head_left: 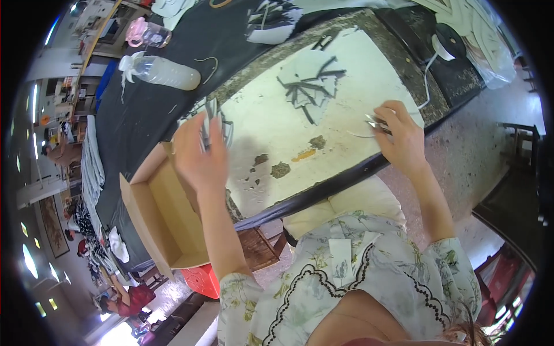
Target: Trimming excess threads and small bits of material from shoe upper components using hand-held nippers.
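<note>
My right hand [400, 137] is closed around a small pair of metal snips [378, 124], its pointed tips facing left. A thin pale strip or thread [360, 135] shows beside the tips. My left hand [203, 151], slightly blurred, is over a pile of narrow grey and dark strips [227, 130] at the board's left edge. Its thumb and fingers are apart, with strips showing between them; whether any is touched is unclear. A second bunch of dark-edged strips [311, 86] lies spread on the white board [346, 75].
Left of the board, an open cardboard box [167, 213] stands by my left forearm. A cloudy plastic bottle [167, 72] and a pink-lidded bottle [149, 34] lie farther back. Dark-edged pieces [274, 23] sit at the far edge. A white cable [427, 81] runs at the right.
</note>
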A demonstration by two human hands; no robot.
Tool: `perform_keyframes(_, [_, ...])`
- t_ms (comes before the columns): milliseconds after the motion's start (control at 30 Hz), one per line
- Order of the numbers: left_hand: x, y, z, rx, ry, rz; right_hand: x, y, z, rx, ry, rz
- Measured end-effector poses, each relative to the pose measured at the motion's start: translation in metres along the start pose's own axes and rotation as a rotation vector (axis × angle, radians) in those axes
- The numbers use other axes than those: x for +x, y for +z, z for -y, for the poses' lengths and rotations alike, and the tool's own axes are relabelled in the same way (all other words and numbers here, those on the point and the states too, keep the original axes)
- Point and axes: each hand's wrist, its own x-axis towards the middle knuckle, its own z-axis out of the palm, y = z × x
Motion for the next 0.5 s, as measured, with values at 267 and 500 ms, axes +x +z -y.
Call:
perform_keyframes(267, [0.066, 0.153, -0.070, -0.220, -0.062, 0.548, -0.001, 0.011, -0.014, 0.102, -0.210, 0.232])
perform_keyframes(500, [0.065, 0.170, -0.050, -0.243, -0.017, 0.522, 0.020, 0.001, 0.026, 0.193, -0.545, 0.243])
